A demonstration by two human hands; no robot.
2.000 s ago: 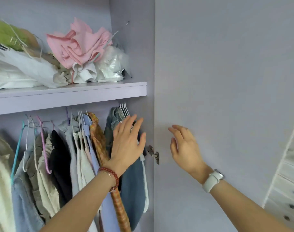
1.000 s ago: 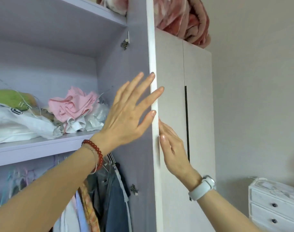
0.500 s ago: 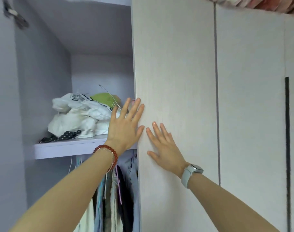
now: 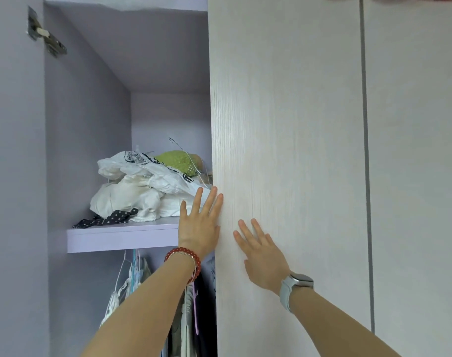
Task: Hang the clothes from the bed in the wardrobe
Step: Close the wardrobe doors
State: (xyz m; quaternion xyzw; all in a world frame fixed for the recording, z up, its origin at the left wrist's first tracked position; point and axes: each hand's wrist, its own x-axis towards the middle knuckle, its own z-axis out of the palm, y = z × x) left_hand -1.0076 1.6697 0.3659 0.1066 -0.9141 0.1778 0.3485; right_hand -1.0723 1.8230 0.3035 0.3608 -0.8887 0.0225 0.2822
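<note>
The pale wood-grain wardrobe door point(image 4: 284, 150) fills the middle of the head view, nearly closed over the right half of the wardrobe. My right hand point(image 4: 262, 256), with a grey watch on the wrist, presses flat on the door's face with straight fingers. My left hand point(image 4: 197, 225), with a red bead bracelet, lies flat along the door's left edge, fingers straight. Hanging clothes point(image 4: 188, 310) on hangers show in the gap below the lilac shelf point(image 4: 122, 237), partly hidden by my left forearm. No garment is in either hand.
On the shelf lies a heap of white bags and cloth point(image 4: 137, 191), a green fuzzy item point(image 4: 178, 159) and a black dotted cloth point(image 4: 106, 219). The wardrobe's left side wall point(image 4: 16, 176) carries a metal hinge point(image 4: 46, 39). A second closed door point(image 4: 415, 163) stands to the right.
The door has swung from wide open to nearly closed under both hands. In the last half second the hands stay flat on it and the gap has barely changed.
</note>
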